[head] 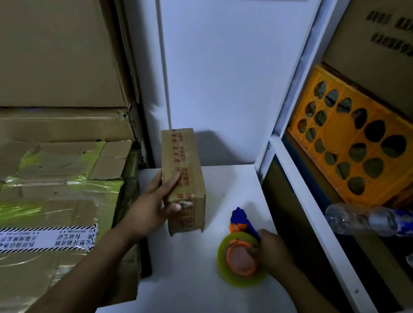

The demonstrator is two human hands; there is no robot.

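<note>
The small carton point(194, 173) stands on the white counter point(194, 299), close to its left edge. I judge it to be light and rather stiff, but its corners may dent under a hard squeeze. The taped top looks smooth, so it is better held across the long sides. The left hand point(153, 202) grips it this way, fingers curled over the top. The carton is brown and narrow, with red-printed tape. The right hand point(271, 246) has its fingers clamped on the tape dispenser point(240, 262) nearby.
</note>
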